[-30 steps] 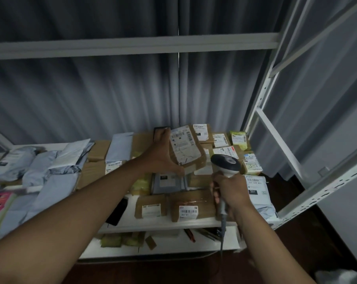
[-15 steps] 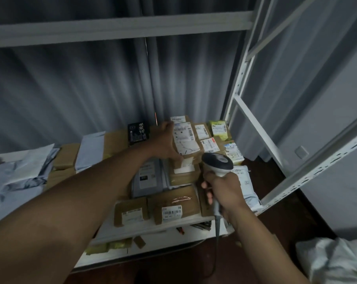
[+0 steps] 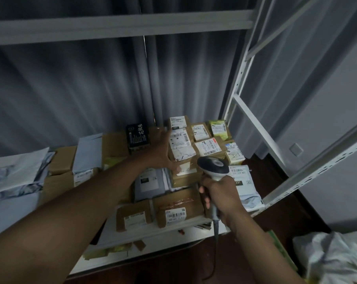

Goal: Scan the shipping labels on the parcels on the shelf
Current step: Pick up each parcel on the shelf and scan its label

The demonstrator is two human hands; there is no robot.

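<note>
1. Grey mailer bags (image 3: 87,154) and brown boxes (image 3: 62,159) crowding the white shelf (image 3: 169,235).
2. Left hand (image 3: 160,151), fingers spread wide, against a labelled cardboard parcel (image 3: 181,148) mid-shelf.
3. Right hand (image 3: 221,194) wrapped around a handheld scanner (image 3: 213,167), head just beside that parcel's label.

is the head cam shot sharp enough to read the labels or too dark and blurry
Head view: dim, flat light; the label by the left hand shows barcodes but unreadable text; the scanner in the right hand is fairly sharp; the shelf frame bends from wide-angle distortion.
</note>
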